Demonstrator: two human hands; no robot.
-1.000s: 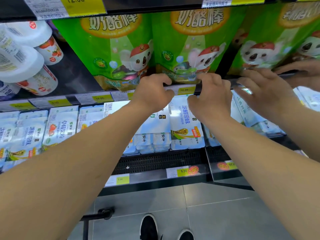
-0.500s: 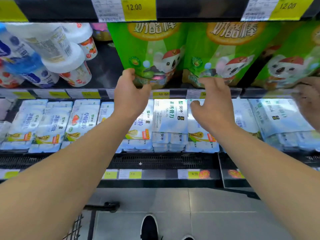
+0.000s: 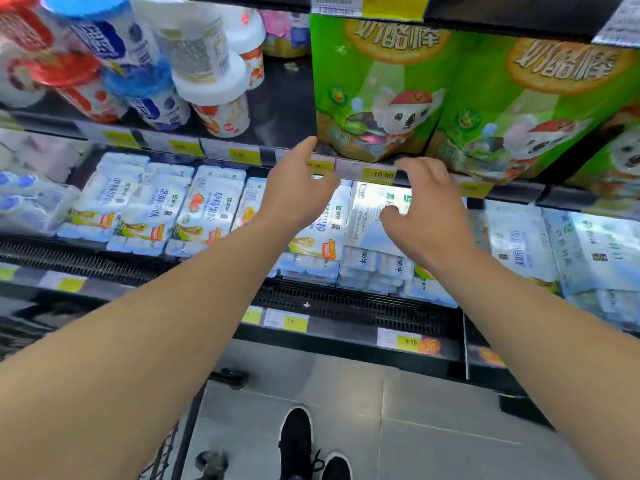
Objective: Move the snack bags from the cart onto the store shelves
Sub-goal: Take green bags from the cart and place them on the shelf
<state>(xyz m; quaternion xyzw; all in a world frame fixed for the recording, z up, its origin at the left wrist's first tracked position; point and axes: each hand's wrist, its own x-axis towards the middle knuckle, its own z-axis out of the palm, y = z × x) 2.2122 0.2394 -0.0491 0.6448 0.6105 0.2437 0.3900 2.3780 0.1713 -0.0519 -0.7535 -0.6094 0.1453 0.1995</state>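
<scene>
Green snack bags with a cartoon animal stand upright on the upper shelf: one bag at centre and a second bag to its right. My left hand hangs just below the left bag's bottom corner, fingers relaxed, holding nothing. My right hand is below the shelf rail, fingers spread, also holding nothing. Neither hand touches a bag. A corner of the cart shows at the bottom left.
Yoghurt bottles crowd the upper shelf at left. Blue-white dairy multipacks fill the lower shelf. Price tags line the shelf edges. My black shoes stand on the grey tiled floor.
Both hands have come off the green bags and the shelf rail and dropped slightly, now open. The view has swung left and down; another person's hands at right are out of view.
</scene>
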